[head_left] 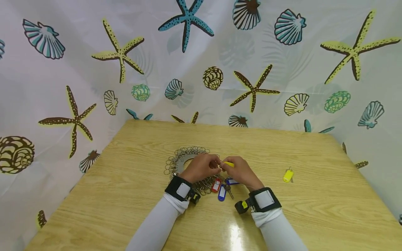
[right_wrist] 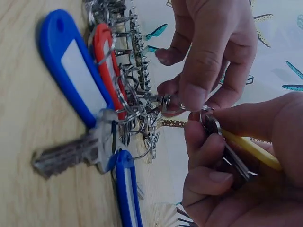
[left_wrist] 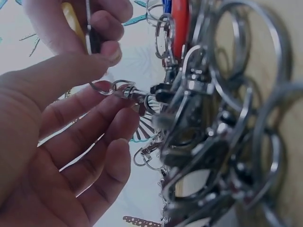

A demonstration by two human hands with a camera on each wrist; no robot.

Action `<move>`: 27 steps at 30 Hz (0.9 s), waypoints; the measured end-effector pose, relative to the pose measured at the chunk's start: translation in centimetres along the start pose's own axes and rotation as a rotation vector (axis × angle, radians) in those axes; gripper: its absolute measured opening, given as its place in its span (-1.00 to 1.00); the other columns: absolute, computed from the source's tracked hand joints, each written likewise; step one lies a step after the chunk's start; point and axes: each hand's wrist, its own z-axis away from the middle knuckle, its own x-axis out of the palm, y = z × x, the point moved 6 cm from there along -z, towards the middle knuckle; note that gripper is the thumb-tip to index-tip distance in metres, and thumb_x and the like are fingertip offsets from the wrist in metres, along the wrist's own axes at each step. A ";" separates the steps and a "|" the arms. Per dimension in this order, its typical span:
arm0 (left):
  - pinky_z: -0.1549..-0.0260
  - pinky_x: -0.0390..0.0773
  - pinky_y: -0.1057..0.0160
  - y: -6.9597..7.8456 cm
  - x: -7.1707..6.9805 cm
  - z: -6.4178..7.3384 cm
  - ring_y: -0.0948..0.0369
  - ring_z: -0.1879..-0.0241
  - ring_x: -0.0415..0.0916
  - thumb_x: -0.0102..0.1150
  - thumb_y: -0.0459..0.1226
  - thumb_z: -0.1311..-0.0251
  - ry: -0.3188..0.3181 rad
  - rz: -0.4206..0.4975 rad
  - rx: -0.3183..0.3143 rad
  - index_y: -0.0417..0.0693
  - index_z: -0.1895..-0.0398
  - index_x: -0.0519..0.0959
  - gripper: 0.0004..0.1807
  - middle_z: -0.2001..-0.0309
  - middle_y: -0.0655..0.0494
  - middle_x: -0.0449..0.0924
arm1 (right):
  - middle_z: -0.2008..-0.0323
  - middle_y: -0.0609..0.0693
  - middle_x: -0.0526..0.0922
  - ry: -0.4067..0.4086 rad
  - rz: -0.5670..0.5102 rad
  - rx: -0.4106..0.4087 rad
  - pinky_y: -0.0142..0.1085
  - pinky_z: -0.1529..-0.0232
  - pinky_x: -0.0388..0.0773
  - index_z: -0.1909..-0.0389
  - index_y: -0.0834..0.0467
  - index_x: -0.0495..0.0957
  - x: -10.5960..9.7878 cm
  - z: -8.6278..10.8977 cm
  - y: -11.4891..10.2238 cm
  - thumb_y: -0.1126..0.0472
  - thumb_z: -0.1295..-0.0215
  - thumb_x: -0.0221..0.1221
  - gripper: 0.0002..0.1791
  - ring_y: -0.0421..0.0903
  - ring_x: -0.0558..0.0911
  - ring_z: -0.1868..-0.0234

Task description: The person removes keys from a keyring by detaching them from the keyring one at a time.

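My left hand (head_left: 201, 168) pinches a small split ring (left_wrist: 100, 89) on a swivel clasp between thumb and fingers, over a large flat metal hoop (head_left: 180, 165) fringed with many such clasps and rings. Close against it, my right hand (head_left: 242, 172) grips a yellow key tag (right_wrist: 258, 153) and a key (right_wrist: 235, 160) between thumb and curled fingers. In the right wrist view the left thumb and the right fingertips meet at the small ring. Hanging by the hoop's near right side are a red tag (head_left: 216, 185), blue tags (head_left: 222, 192) and a key (head_left: 229, 190).
Another yellow key tag (head_left: 288, 175) with a key lies apart on the wooden table (head_left: 144, 209), to the right. A white curtain (head_left: 201, 55) printed with shells and starfish stands behind the table and along its sides.
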 end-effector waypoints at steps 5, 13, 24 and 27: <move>0.28 0.54 0.32 0.0 0.2 -0.2 0.22 0.26 0.60 0.40 -0.21 -0.11 0.016 -0.088 0.034 0.01 0.19 0.65 -0.80 0.28 0.13 0.67 | 0.24 0.05 0.65 0.016 -0.051 0.018 -0.26 0.32 0.46 0.21 0.21 0.67 0.0 0.0 0.3 0.17 -0.43 0.08 -0.76 -0.08 0.55 0.31; 0.27 0.52 0.29 0.2 0.2 -0.2 0.24 0.24 0.54 0.38 -0.19 -0.13 0.053 -0.207 0.051 0.05 0.15 0.65 -0.78 0.24 0.14 0.63 | 0.22 0.06 0.64 0.002 -0.105 0.043 -0.25 0.29 0.46 0.20 0.22 0.67 0.0 0.0 0.6 0.15 -0.45 0.06 -0.74 -0.07 0.56 0.27; 0.25 0.55 0.32 0.0 0.1 -0.2 0.25 0.22 0.61 0.32 -0.13 -0.19 0.012 -0.163 0.058 0.04 0.06 0.68 -0.73 0.23 0.17 0.68 | 0.26 0.08 0.64 -0.032 -0.113 0.058 -0.28 0.32 0.44 0.22 0.22 0.67 0.1 0.0 0.9 0.17 -0.44 0.05 -0.74 -0.11 0.52 0.35; 0.23 0.54 0.30 0.1 0.1 -0.2 0.22 0.20 0.60 0.38 -0.17 -0.13 0.015 -0.158 0.084 0.04 0.04 0.65 -0.69 0.21 0.14 0.67 | 0.28 0.08 0.62 -0.033 -0.150 0.068 -0.28 0.33 0.43 0.23 0.24 0.66 0.1 -0.1 1.2 0.16 -0.44 0.06 -0.73 -0.11 0.50 0.36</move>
